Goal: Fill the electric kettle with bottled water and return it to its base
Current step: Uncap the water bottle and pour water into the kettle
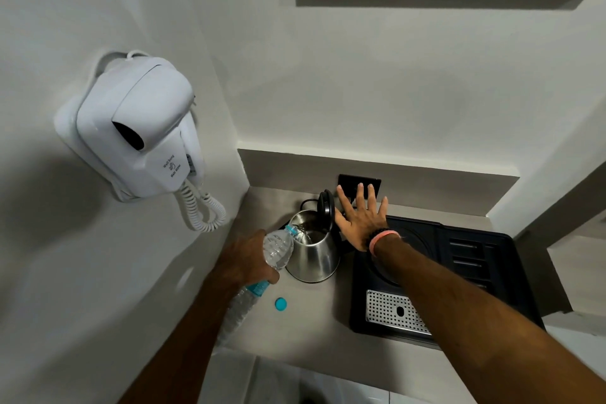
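Observation:
A steel electric kettle [314, 256] stands on the grey counter with its black lid [325, 207] flipped up. My left hand [244, 261] grips a clear plastic water bottle [278, 248], tilted so its neck reaches over the kettle's mouth, and water runs into the kettle. My right hand [360, 215] hovers flat with fingers spread just right of the lid, holding nothing. The bottle's blue cap [281, 304] lies on the counter in front of the kettle. The kettle's round base [405, 239] sits in the black tray to the right, partly hidden by my right forearm.
A black tray [492, 272] with a perforated metal drip plate [390, 311] fills the counter's right side. A dark wall socket plate [359, 181] sits behind my right hand. A white wall-hung hair dryer [137, 131] with a coiled cord hangs on the left wall.

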{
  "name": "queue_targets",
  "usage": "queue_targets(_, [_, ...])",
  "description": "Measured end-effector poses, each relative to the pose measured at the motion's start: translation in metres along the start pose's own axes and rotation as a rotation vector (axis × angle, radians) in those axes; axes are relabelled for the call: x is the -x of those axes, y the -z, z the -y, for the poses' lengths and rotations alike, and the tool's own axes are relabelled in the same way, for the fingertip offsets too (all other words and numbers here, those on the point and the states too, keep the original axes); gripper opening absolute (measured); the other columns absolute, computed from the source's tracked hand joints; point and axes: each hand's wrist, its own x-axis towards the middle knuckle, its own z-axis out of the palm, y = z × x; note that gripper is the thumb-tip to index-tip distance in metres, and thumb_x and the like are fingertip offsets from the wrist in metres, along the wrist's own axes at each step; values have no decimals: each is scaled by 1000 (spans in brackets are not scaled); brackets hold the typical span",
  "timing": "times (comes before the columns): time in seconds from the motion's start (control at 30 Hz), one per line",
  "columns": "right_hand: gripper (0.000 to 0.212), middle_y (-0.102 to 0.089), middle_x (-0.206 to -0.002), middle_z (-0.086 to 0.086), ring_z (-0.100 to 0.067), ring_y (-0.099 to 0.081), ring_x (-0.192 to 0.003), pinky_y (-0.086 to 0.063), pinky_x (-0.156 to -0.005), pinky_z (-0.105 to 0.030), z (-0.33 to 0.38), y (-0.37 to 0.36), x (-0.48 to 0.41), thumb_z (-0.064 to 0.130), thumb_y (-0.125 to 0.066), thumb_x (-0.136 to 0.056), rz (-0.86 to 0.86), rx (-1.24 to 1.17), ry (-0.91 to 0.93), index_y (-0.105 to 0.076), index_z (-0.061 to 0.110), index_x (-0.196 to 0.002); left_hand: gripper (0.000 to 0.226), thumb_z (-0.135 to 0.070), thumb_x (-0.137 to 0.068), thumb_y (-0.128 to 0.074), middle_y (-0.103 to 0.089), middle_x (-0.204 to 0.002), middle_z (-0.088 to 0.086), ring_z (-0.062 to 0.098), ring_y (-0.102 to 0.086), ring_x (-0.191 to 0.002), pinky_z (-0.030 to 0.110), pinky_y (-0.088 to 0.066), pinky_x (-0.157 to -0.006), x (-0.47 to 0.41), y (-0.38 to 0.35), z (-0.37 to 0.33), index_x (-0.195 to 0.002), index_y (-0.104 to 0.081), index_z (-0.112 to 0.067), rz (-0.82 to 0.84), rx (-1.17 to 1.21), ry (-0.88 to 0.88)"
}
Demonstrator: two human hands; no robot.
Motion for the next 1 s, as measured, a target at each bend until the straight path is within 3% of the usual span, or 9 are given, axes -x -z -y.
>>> queue_targets(0.2, [78, 12, -165, -16, -38, 15, -150, 10, -115, -64, 0, 1, 0, 73, 6, -82, 6, 0, 1, 14, 40, -153, 83, -45, -48, -90, -61, -113, -8, 12, -52, -96, 29, -43, -74, 1, 1, 1, -118, -47, -33, -11, 26, 5])
queue_targets(0.67, [79, 11, -164, -17, -39, 15, -149, 10, -115, -65, -1, 5, 2, 74, 4, -83, 22, 2, 0, 14, 39, -153, 82, -44, -50, -91, -52, -102, -12, 11, -49, -94, 29, -42, -75, 1, -2, 2, -118, -46, -33, -10, 20, 11])
queue_targets(1.0, [89, 10, -165, -17, -39, 16, -150, 11, -115, -64, -1, 4, 0, 77, 15, -71, 23, -2, -7, 14, 40, -152, 80, -45, -49, -91, -56, -102, -13, 11, -52, -89, 26, -41, -69, -1, -2, 0, -116, -48, -35, -11, -5, 12])
